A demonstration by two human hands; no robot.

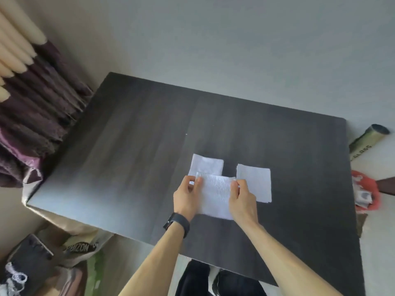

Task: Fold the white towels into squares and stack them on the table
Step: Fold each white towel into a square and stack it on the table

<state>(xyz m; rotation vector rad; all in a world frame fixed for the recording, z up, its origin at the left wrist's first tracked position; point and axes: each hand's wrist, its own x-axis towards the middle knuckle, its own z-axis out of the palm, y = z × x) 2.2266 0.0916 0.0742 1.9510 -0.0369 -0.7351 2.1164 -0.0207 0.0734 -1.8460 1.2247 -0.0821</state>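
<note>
A white towel (pixel 215 195) hangs just above the dark table (pixel 128 157), folded into a rectangle. My left hand (pixel 187 197) pinches its upper left corner and my right hand (pixel 242 198) pinches its upper right corner. Behind it lies a folded white square (pixel 206 164), partly covered by the held towel. Another folded white square (pixel 254 181) lies flat to the right, partly behind my right hand.
Purple and cream curtains (pixel 32 103) hang at the left. A rolled tube (pixel 367 139) and a red bag (pixel 365 193) lie on the floor beyond the table's right edge. Bags and a dark box (pixel 30 259) crowd the floor at the lower left.
</note>
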